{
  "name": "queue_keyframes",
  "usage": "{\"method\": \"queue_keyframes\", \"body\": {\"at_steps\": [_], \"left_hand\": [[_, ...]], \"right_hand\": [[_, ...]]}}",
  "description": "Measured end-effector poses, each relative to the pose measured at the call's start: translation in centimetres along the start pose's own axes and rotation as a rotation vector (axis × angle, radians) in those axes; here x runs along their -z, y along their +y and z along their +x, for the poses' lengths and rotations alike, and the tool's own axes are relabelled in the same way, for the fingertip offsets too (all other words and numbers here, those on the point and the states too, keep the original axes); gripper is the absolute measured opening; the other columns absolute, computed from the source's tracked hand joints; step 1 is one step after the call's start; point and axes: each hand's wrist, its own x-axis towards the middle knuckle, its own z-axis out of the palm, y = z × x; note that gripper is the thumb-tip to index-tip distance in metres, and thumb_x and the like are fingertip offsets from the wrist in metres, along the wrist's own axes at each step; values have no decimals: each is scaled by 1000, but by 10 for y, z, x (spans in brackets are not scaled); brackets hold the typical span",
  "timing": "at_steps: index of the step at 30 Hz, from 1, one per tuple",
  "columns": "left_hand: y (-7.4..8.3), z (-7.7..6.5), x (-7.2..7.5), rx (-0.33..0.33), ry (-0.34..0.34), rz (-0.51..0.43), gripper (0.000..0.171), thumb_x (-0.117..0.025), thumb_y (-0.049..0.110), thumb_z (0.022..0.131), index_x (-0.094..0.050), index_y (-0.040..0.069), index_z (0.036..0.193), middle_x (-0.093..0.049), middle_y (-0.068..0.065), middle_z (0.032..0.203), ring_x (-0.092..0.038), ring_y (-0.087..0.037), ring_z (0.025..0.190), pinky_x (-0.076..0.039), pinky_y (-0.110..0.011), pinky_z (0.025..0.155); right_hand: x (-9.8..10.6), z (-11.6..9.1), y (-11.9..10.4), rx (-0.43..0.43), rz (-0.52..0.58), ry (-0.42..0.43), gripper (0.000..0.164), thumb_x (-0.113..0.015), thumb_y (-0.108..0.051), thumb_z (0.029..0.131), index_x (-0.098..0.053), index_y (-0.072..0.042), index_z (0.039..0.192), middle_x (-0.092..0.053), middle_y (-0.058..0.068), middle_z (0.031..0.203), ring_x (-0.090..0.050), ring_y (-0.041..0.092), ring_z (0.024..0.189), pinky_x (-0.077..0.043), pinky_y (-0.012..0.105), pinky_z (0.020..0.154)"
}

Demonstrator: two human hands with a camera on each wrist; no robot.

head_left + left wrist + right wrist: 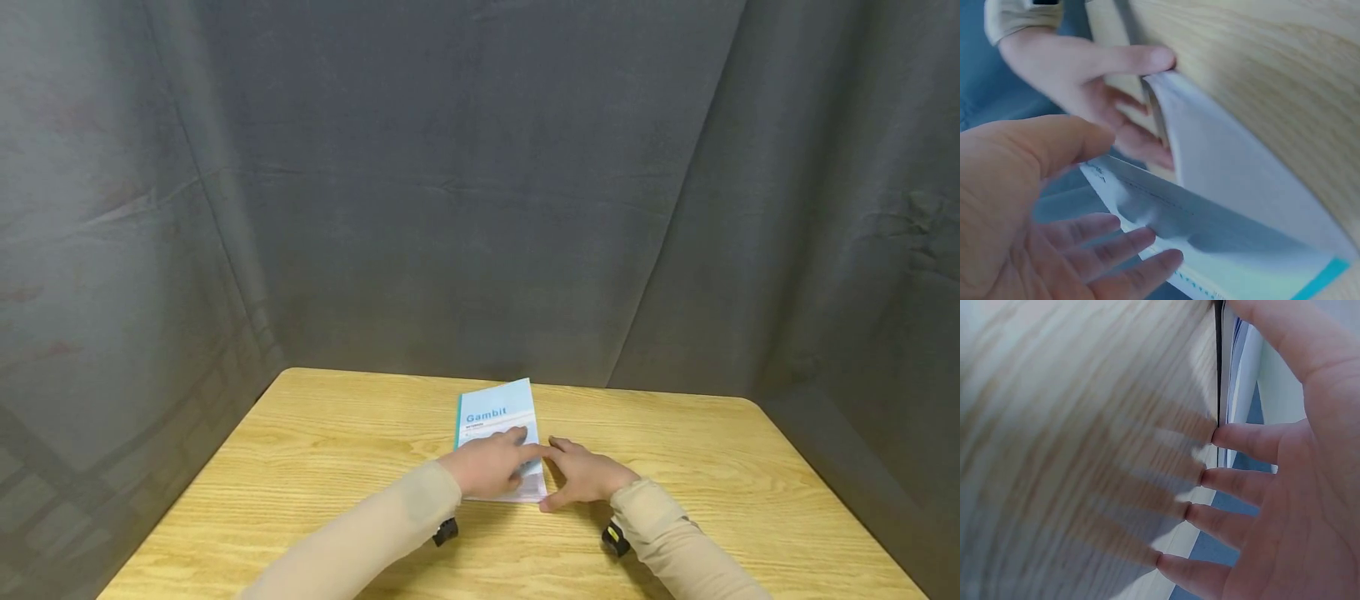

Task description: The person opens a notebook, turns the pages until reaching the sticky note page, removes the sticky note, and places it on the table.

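3 sides of grey curtain [465, 208] hung to the left, right and far side of a pale wood-grained table [337, 433]. 2 beige sleeves [360, 537] came in from the near side, 1 left and 1 right. between their ends, around the middle of the tabletop, was a booklet [495, 400] with a light-blue cover marked "gambit". its teal spine was on the left, and its cover tilted up toward the right over a white page [1229, 169] underneath.

the left hand [491, 467] was over the near half of the cover, its fingers extended and loose, with no grasp on anything; whether they touched the cover, i could not tell. its index fingertip met or overlapped the right hand in the head view.

the right hand [588, 477] was just beside the booklet's right edge, its fingers spread and released. its 4 fingertips touched the tabletop, while its thumb was at the near right corner of the lower page.

under the left cuff showed a small black device [446, 532]; under the right cuff was another, with a yellow mark.
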Motion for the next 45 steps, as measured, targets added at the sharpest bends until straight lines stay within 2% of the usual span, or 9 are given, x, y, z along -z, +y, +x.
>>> {"method": "queue_keyframes", "body": {"at_steps": [4,7,13,20,27,31,37,45], "left_hand": [[-5,-10,14,-4,93,-37,49,-65,24,92,-49,26,139,-52,-8,139,-60,-19,116,-53,-31,89],[-11,-19,25,24,144,-93,44,-64,26,93,-52,19,134,-54,-5,132,-61,-14,110,-52,-28,89],[-27,-42,41,101,244,-261,38,-65,31,92,-56,14,125,-57,-4,123,-62,-16,105,-53,-32,85],[-46,-69,45,227,348,-455,34,-66,24,92,-58,8,121,-58,-4,125,-64,-18,100,-54,-33,82],[-64,-89,40,384,445,-469,31,-75,11,83,-63,7,111,-63,-3,108,-64,-15,88,-54,-28,74],[-73,-99,32,447,450,-456,32,-77,5,78,-65,4,107,-65,-7,104,-62,-16,85,-52,-30,72],[-84,-111,20,539,397,-474,34,-77,5,77,-65,2,109,-63,-17,118,-61,-30,108,-52,-43,88],[-97,-121,6,587,335,-533,36,-77,5,78,-63,-1,111,-63,-21,120,-55,-41,118,-45,-52,97]], "right_hand": [[1,0,0,7,-8,3,99,-79,-53,72,-36,-4,148,-26,29,153,-29,47,138,-36,61,103],[1,1,0,4,-10,0,99,-78,-54,73,-38,-2,146,-26,28,153,-29,46,139,-36,59,104],[2,0,1,12,-1,-12,99,-77,-55,74,-36,-2,147,-24,28,154,-28,47,139,-36,61,103],[4,-4,-1,20,11,-17,97,-77,-53,75,-36,-1,147,-23,27,154,-27,47,139,-37,60,103],[5,-4,-1,4,30,-16,97,-77,-53,75,-36,-3,147,-22,26,155,-26,47,140,-36,60,104],[4,-3,0,3,19,-15,97,-78,-52,74,-37,-3,147,-23,25,155,-27,46,140,-36,59,104],[4,-5,0,0,22,-23,97,-78,-52,75,-36,-3,147,-23,25,155,-26,45,141,-35,58,105],[6,-5,1,8,21,-31,97,-78,-51,75,-36,-2,147,-22,26,155,-26,46,141,-35,58,105]]}}
